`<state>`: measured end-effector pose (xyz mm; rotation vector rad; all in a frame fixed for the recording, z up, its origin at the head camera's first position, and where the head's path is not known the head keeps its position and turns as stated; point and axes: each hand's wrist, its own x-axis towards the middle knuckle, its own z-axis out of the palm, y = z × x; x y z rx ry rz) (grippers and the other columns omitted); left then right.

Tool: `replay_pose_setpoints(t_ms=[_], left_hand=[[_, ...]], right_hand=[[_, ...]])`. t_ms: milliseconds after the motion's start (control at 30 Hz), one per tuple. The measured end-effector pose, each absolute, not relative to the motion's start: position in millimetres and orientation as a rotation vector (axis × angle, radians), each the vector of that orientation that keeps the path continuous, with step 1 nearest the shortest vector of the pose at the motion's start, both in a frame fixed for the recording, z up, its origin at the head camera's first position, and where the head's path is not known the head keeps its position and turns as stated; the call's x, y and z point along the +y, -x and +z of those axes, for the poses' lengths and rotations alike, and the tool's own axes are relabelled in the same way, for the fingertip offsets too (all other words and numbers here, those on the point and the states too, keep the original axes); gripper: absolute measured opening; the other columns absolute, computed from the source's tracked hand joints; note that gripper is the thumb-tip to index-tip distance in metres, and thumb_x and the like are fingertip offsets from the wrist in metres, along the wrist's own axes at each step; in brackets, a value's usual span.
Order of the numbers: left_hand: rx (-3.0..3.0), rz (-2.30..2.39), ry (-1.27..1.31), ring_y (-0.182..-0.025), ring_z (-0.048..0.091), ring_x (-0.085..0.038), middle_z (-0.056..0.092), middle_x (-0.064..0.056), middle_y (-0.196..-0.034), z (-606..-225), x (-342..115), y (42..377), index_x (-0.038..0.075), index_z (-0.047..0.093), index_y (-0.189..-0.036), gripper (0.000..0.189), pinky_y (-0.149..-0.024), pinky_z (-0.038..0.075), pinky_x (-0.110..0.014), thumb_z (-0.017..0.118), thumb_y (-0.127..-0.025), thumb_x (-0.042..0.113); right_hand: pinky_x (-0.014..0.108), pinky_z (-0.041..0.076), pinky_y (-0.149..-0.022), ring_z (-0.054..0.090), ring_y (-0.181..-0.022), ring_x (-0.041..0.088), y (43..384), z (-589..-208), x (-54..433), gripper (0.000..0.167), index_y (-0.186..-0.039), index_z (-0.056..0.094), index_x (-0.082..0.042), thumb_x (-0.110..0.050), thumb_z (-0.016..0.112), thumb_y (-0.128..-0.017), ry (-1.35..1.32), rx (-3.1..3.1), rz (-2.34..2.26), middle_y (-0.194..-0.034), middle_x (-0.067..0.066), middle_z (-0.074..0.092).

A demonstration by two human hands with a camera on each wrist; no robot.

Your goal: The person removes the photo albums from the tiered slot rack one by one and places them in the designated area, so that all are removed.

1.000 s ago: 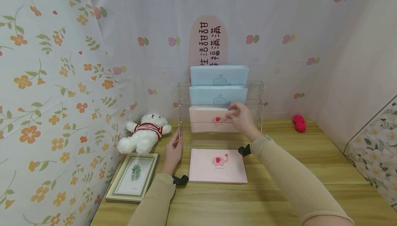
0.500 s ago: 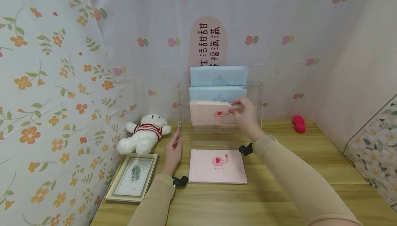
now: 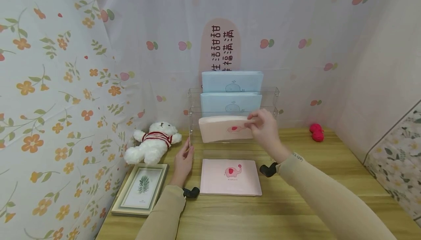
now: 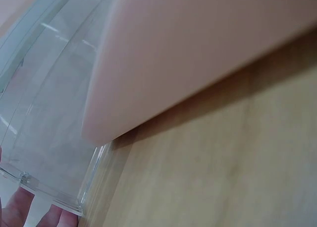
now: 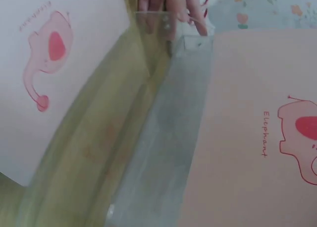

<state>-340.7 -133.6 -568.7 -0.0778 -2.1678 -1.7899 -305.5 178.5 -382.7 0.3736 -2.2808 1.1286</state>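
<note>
My right hand (image 3: pixel 265 128) pinches the upper right edge of a pale pink elephant booklet (image 3: pixel 215 132). That booklet is tilted, with its left corner lower, at the front of a clear acrylic file rack (image 3: pixel 272 98). In the right wrist view, its printed cover (image 5: pixel 237 88) shows beside the clear panel. My left hand (image 3: pixel 183 161) holds the rack's left side, and its fingertips (image 4: pixel 19 204) show at the panel edge in the left wrist view. Two blue whale booklets (image 3: pixel 213 102) stand in the rack's rear slots.
A second pink elephant booklet (image 3: pixel 223 187) lies flat on the wooden table (image 3: pixel 230 218) before the rack. At left are a white teddy bear (image 3: pixel 152 150) in a striped sweater and a framed leaf picture (image 3: pixel 139 188). A red yarn bundle (image 3: pixel 317 132) lies at the back right.
The right hand raises the pink booklet in the rack's front slot, then brings it lower and tilts it in front. The left hand stays on the rack's side.
</note>
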Motion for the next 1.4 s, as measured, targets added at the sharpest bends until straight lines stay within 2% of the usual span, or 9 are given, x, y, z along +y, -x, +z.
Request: replay_pose_setpoints(t_ms=[200, 333, 467, 600, 800, 1000, 1133, 1267, 1400], left_hand=[[-2.172, -1.771, 0.083, -0.127, 0.074, -0.045, 0.065, -0.020, -0.155, -570, -134, 340, 0.021, 0.058, -0.161, 0.049, -0.102, 0.064, -0.044, 0.064, -0.113, 0.018], [-2.167, -1.781, 0.074, -0.126, 0.074, -0.046, 0.066, -0.021, -0.155, -570, -134, 341, 0.018, 0.058, -0.161, 0.049, -0.099, 0.063, -0.039, 0.065, -0.112, 0.017], [-2.156, -1.807, 0.090, -0.127, 0.074, -0.048, 0.065, -0.024, -0.155, -569, -134, 341, 0.014, 0.057, -0.161, 0.050, -0.101, 0.064, -0.044, 0.065, -0.113, 0.017], [-2.179, -1.790, 0.079, -0.128, 0.073, -0.048, 0.064, -0.023, -0.156, -566, -133, 339, 0.015, 0.057, -0.162, 0.050, -0.105, 0.063, -0.055, 0.065, -0.113, 0.018], [-2.187, -1.786, 0.072, -0.132, 0.071, -0.047, 0.063, -0.022, -0.158, -564, -133, 336, 0.018, 0.057, -0.162, 0.050, -0.110, 0.060, -0.059, 0.064, -0.113, 0.018], [-2.162, -1.795, 0.083, -0.130, 0.072, -0.048, 0.064, -0.022, -0.156, -567, -134, 338, 0.015, 0.058, -0.161, 0.048, -0.108, 0.061, -0.058, 0.064, -0.113, 0.018], [-2.163, -1.792, 0.084, -0.129, 0.072, -0.047, 0.065, -0.022, -0.155, -568, -134, 339, 0.015, 0.058, -0.161, 0.048, -0.107, 0.062, -0.057, 0.064, -0.113, 0.019], [-2.170, -1.806, 0.081, -0.131, 0.071, -0.046, 0.063, -0.020, -0.158, -568, -133, 339, 0.015, 0.057, -0.162, 0.049, -0.108, 0.061, -0.057, 0.064, -0.113, 0.019], [-2.172, -1.804, 0.082, -0.133, 0.070, -0.047, 0.062, -0.018, -0.160, -568, -134, 339, 0.014, 0.056, -0.162, 0.050, -0.110, 0.059, -0.059, 0.064, -0.113, 0.019]], right_hand=[[0.040, 0.055, -0.087, 0.061, -0.105, 0.031, 284, -403, 178, 0.021, -0.100, 0.071, -0.006, 0.004, 0.087, -0.090, -0.469, -2.336, 1.091, -0.103, 0.012, 0.068], [0.039, 0.058, -0.084, 0.066, -0.102, 0.029, 270, -415, 176, 0.026, -0.097, 0.071, -0.009, 0.004, 0.091, -0.085, -0.510, -2.374, 1.070, -0.102, 0.009, 0.071], [0.033, 0.059, -0.080, 0.069, -0.096, 0.024, 254, -421, 177, 0.028, -0.095, 0.071, -0.012, 0.002, 0.092, -0.084, -0.529, -2.440, 1.112, -0.100, 0.005, 0.072], [0.026, 0.057, -0.078, 0.068, -0.092, 0.018, 239, -427, 178, 0.029, -0.095, 0.070, -0.015, 0.001, 0.092, -0.084, -0.551, -2.510, 1.177, -0.101, 0.002, 0.072], [0.027, 0.057, -0.085, 0.066, -0.097, 0.015, 222, -438, 177, 0.031, -0.093, 0.070, -0.020, -0.002, 0.093, -0.083, -0.588, -2.647, 1.193, -0.104, -0.002, 0.073], [0.026, 0.060, -0.088, 0.066, -0.102, 0.018, 210, -443, 176, 0.028, -0.096, 0.071, -0.020, -0.005, 0.093, -0.085, -0.641, -2.751, 1.216, -0.106, -0.003, 0.074], [0.027, 0.063, -0.088, 0.066, -0.100, 0.014, 206, -444, 180, 0.031, -0.096, 0.070, -0.021, -0.008, 0.095, -0.084, -0.766, -2.776, 1.104, -0.106, -0.006, 0.072], [0.026, 0.064, -0.083, 0.067, -0.097, 0.009, 206, -442, 186, 0.036, -0.096, 0.067, -0.022, -0.009, 0.097, -0.081, -0.965, -2.775, 0.966, -0.101, -0.009, 0.070], [0.023, 0.060, -0.080, 0.062, -0.093, 0.004, 208, -435, 189, 0.038, -0.098, 0.066, -0.023, -0.013, 0.098, -0.080, -1.113, -2.820, 0.868, -0.097, -0.013, 0.067]])
